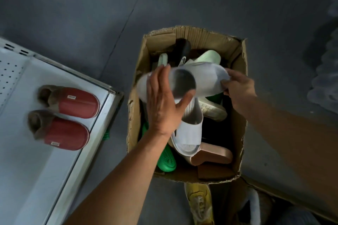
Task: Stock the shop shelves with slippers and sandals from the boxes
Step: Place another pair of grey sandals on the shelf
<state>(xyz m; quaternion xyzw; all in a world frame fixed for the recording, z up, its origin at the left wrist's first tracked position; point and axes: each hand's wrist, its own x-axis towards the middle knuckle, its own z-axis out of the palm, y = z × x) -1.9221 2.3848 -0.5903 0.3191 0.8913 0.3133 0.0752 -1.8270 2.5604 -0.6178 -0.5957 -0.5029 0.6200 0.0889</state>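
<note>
Grey floor point(73, 14), white shelf point(36, 160), cardboard box point(239, 133)

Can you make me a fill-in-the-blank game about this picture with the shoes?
1. Both hands, the left hand and the right hand, hold a slipper whose colour is ____.
2. The slipper is held above a cardboard ____.
3. The pair of slippers on the white shelf is coloured ____.
4. The number of slippers on the shelf is ____.

Missing words: white; box; red; two
</note>
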